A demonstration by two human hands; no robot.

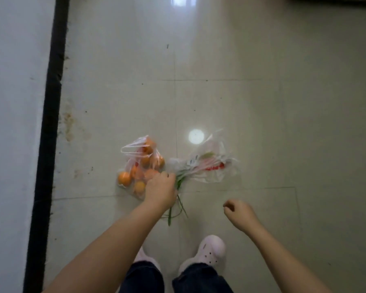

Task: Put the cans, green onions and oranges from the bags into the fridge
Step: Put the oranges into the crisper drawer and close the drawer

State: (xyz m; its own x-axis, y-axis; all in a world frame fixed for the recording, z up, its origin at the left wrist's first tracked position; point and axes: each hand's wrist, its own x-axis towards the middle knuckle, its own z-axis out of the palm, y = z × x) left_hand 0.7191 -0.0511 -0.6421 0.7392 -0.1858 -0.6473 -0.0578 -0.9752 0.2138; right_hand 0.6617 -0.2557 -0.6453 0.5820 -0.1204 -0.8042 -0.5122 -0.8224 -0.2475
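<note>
Her left hand [161, 188] gripped the green onions [179, 205]; right hand [240, 214] curled, empty; the bag [213, 169] bore unreadable red print.

— Where are the oranges [135, 172]?
— In a clear bag [133, 159] slumped on the floor, left of the other.
— And the green onions [179, 199]?
— Their green ends poke toward me from the crumpled white bag [211, 168] lying just right.
</note>
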